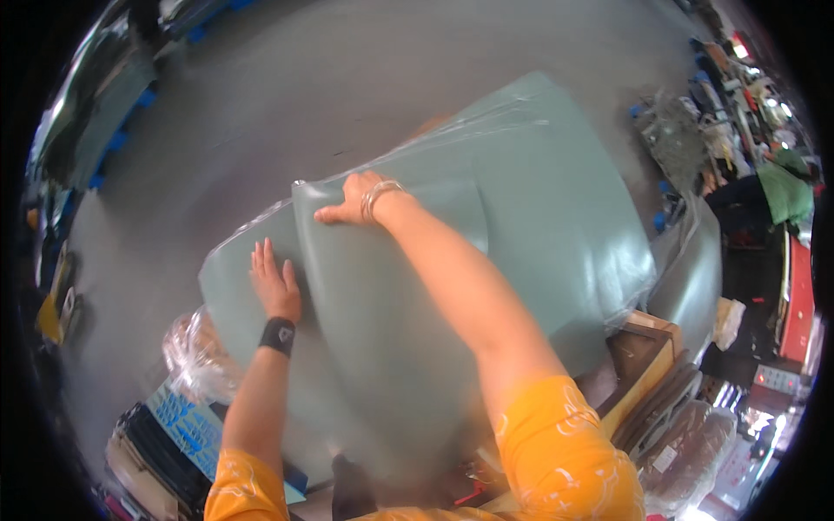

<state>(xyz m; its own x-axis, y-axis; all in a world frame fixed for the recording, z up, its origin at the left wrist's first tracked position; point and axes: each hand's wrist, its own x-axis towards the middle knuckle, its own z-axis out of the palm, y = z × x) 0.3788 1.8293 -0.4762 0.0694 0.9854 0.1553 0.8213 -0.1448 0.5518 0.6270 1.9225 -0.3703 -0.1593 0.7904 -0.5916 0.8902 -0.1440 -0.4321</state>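
A large, smooth grey-green sheet [565, 200] with a soft sheen, perhaps leather or vinyl, spreads out in front of me. One part of it, or a second piece, lies folded over as a flap [391, 286] with a rounded left edge. My right hand [359, 198] is at the flap's far edge, fingers curled over it and thumb resting on top. Flat on the sheet, left of the fold, lies my left hand [276, 282] with its fingers stretched out. Clear plastic film [486, 122] runs along the sheet's far edge.
Crumpled clear plastic [200, 356] sits at the left, above a blue-and-white printed panel [187, 425]. A wooden box [647, 347] and plastic-wrapped brown goods [691, 456] stand at the right. Beyond is grey floor [347, 78]. A person's green garment [786, 191] shows far right.
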